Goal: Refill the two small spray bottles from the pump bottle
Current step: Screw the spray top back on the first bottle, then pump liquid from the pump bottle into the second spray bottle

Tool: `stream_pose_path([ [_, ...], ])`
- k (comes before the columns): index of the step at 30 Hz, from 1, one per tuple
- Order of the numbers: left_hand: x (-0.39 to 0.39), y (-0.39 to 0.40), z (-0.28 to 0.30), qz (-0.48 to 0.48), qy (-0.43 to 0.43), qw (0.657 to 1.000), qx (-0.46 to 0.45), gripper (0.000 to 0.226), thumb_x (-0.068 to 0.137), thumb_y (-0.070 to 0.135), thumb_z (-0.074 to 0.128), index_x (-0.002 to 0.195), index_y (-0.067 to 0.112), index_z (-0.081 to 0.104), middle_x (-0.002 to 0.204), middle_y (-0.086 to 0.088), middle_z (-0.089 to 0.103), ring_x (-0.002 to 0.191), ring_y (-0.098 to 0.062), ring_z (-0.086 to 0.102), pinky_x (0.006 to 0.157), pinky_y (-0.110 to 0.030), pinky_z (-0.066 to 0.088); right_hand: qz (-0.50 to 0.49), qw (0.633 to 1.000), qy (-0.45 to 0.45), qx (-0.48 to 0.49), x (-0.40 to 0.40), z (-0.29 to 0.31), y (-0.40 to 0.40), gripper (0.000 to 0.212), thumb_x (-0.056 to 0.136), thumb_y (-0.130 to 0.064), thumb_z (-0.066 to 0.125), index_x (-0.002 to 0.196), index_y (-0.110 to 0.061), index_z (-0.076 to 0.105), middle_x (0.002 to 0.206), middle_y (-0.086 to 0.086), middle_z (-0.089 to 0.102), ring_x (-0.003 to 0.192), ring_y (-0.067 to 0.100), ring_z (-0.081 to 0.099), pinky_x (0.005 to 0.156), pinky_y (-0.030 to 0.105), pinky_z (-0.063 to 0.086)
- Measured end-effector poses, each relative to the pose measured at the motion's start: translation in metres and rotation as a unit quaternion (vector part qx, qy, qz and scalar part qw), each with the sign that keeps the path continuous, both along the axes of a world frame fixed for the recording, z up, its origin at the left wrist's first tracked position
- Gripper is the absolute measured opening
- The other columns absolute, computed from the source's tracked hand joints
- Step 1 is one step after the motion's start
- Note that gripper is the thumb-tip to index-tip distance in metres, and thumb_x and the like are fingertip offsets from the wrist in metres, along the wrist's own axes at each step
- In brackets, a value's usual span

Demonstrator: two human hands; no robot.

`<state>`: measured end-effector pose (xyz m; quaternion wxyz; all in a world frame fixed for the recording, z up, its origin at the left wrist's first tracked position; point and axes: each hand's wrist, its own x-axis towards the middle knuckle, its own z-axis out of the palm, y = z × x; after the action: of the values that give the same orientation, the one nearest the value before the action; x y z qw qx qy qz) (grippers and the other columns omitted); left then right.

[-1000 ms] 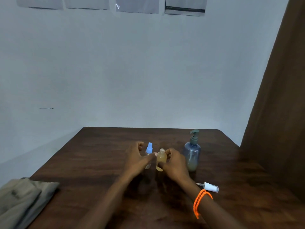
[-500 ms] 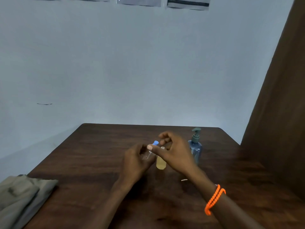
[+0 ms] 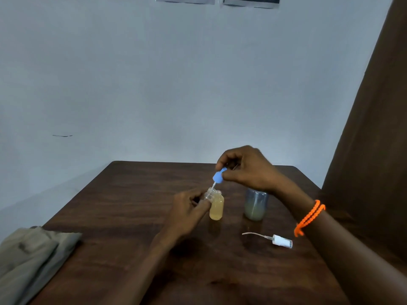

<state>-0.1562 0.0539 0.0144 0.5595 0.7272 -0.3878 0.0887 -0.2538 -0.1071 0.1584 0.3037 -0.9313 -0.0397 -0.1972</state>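
My left hand [image 3: 187, 211] grips a small clear spray bottle [image 3: 209, 193] standing on the table, mostly hidden by my fingers. My right hand [image 3: 246, 170] holds its blue spray cap [image 3: 218, 176] lifted above the neck, with the thin tube still dipping into the opening. Right beside it stands a second small bottle [image 3: 217, 205], uncapped and filled with yellowish liquid. The bluish pump bottle [image 3: 256, 204] stands behind my right wrist, its pump head hidden. A white spray cap [image 3: 282, 240] with its tube lies on the table at the right.
The dark wooden table [image 3: 132, 216] is set against a pale wall. A folded khaki cloth [image 3: 28, 258] lies at its near left corner. A brown curtain [image 3: 374, 150] hangs at the right. My right wrist wears an orange band [image 3: 309, 217].
My right hand has risen with the blue cap, pulling it and its tube up off the clear bottle. My left hand stays closed on that bottle.
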Motion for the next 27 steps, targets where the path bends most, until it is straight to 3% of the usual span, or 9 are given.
stream_pose_path([
  [3,0.001,0.001,-0.003,0.027,0.042,0.998,-0.032,0.029,0.095,0.018,0.071,0.074,0.039,0.070,0.067,0.007,0.067,0.063,-0.007,0.061,0.058,-0.038,0.050,-0.015,0.996,-0.043,0.078,-0.016,0.017,-0.018,0.021,0.061,-0.028,0.073,0.080,-0.019,0.073,0.073,-0.001,0.073,0.063,0.011,0.068,0.065,0.029,0.054],
  [5,0.003,0.001,-0.005,0.061,0.072,0.994,-0.048,0.018,0.095,0.021,0.073,0.092,0.039,0.075,0.078,0.012,0.075,0.071,-0.005,0.070,0.064,-0.035,0.061,-0.031,0.989,-0.059,0.130,-0.027,0.013,-0.033,0.018,0.063,-0.023,0.073,0.079,-0.015,0.069,0.071,0.004,0.072,0.062,0.017,0.069,0.065,0.033,0.055],
  [7,0.005,0.001,-0.005,0.084,0.089,0.991,-0.057,0.021,0.092,0.020,0.075,0.108,0.034,0.075,0.091,0.013,0.077,0.082,-0.005,0.074,0.071,-0.031,0.064,-0.042,0.993,-0.018,0.113,-0.038,-0.009,-0.043,0.013,0.067,-0.015,0.075,0.078,-0.014,0.068,0.072,0.009,0.072,0.062,0.015,0.066,0.066,0.034,0.053],
  [11,0.003,-0.004,0.000,0.092,0.078,0.989,-0.090,0.033,0.091,0.024,0.080,0.123,0.029,0.074,0.106,0.016,0.076,0.098,-0.002,0.072,0.081,-0.027,0.062,-0.057,0.994,0.085,0.046,-0.057,-0.078,-0.048,0.023,0.064,-0.037,0.078,0.072,-0.018,0.068,0.071,-0.003,0.071,0.059,0.005,0.061,0.060,0.029,0.054],
  [14,-0.009,-0.015,0.006,0.079,0.052,0.990,-0.109,0.036,0.092,0.026,0.081,0.126,0.033,0.071,0.111,0.022,0.074,0.103,0.006,0.068,0.080,-0.012,0.054,-0.084,0.990,0.109,0.018,-0.068,-0.113,-0.053,0.014,0.070,-0.021,0.080,0.069,-0.020,0.066,0.064,-0.007,0.068,0.052,-0.001,0.057,0.054,0.021,0.048],
  [17,-0.016,-0.030,0.009,0.052,0.044,0.990,-0.122,0.038,0.092,0.034,0.080,0.129,0.032,0.071,0.113,0.018,0.076,0.105,0.000,0.070,0.086,-0.022,0.058,-0.080,0.988,0.129,0.010,-0.076,-0.123,-0.057,0.015,0.068,-0.010,0.078,0.070,-0.020,0.067,0.062,-0.007,0.067,0.052,-0.001,0.056,0.051,0.015,0.043],
  [20,-0.025,-0.048,0.010,0.024,0.056,0.992,-0.106,0.044,0.091,0.041,0.080,0.132,0.031,0.071,0.112,0.017,0.077,0.103,-0.001,0.072,0.086,-0.030,0.062,-0.077,0.986,0.151,-0.001,-0.077,-0.114,-0.066,0.016,0.068,-0.024,0.083,0.075,-0.020,0.069,0.070,-0.006,0.069,0.058,-0.003,0.058,0.054,0.014,0.044],
  [24,-0.037,-0.074,0.011,0.022,0.031,0.997,-0.074,0.049,0.088,0.046,0.081,0.132,0.026,0.072,0.112,0.013,0.077,0.101,-0.002,0.071,0.084,-0.025,0.058,-0.158,0.987,-0.013,0.029,-0.054,-0.066,-0.093,0.016,0.078,-0.031,0.079,0.074,-0.020,0.068,0.071,-0.005,0.069,0.064,0.004,0.061,0.064,0.027,0.050],
  [27,-0.042,-0.090,0.007,0.034,0.023,0.997,-0.059,0.044,0.088,0.044,0.083,0.127,0.027,0.072,0.106,0.016,0.075,0.099,0.003,0.069,0.083,-0.024,0.058,-0.192,0.979,-0.063,0.032,-0.026,-0.030,-0.112,0.027,0.075,-0.045,0.079,0.091,-0.028,0.066,0.089,-0.012,0.068,0.078,0.002,0.063,0.070,0.022,0.051],
])
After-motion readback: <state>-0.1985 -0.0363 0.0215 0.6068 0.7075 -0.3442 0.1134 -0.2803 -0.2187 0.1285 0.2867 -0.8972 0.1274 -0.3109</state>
